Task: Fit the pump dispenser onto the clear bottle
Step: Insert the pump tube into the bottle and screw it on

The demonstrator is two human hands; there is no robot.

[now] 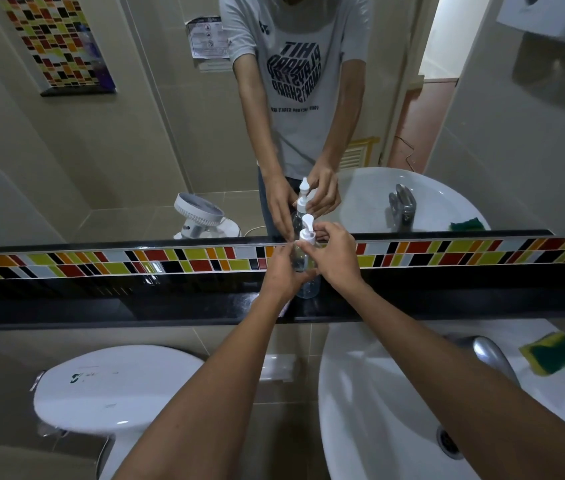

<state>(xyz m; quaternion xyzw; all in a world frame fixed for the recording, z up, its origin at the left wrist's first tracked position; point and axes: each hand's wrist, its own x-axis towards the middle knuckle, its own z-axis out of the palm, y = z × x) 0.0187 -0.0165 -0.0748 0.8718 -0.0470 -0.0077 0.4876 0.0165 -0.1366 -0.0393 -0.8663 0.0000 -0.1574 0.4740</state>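
The only clear writing is on the grey T-shirt (295,64) seen in the mirror (135,150) at the top centre of the frame; it is reversed, and reads roughly "HIT HARD PLAY SMART". A paper notice (207,38) to its left is too small to read.

At the centre of the frame the clear bottle (306,275) stands upright on the black tabletop (101,303), in front of the band of coloured tiles (101,261). The left hand (283,271) is wrapped around the bottle's body. The right hand (334,252) has its fingertips pinched on the collar of the white pump dispenser (307,232), which sits on the bottle's neck. A white sink (378,410) fills the lower right, with a yellow-green sponge (554,353) on its rim.
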